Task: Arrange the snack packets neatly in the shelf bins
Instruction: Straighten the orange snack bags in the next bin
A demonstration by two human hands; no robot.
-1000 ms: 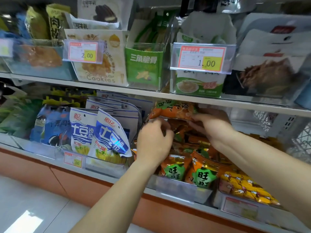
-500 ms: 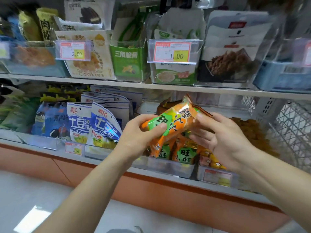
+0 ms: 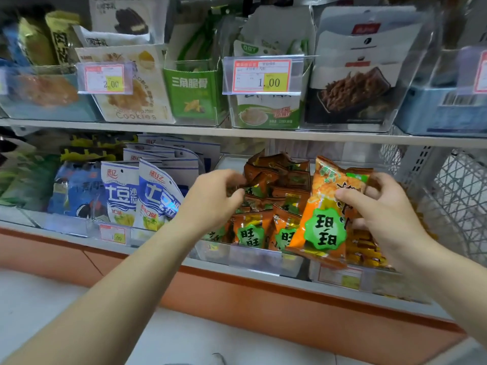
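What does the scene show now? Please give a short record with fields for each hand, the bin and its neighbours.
left hand: pinches a small orange packet at the back of the clear bin
right hand: holds a large orange packet in front of the bin
clear bin: full of orange packets
left neighbour: blue-white potato snack packets
right neighbour: yellow packets

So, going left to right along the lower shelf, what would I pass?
Green packets → dark-blue packets → white-and-blue packets → left hand → binned orange packets → held orange packet → right hand → white mesh basket.
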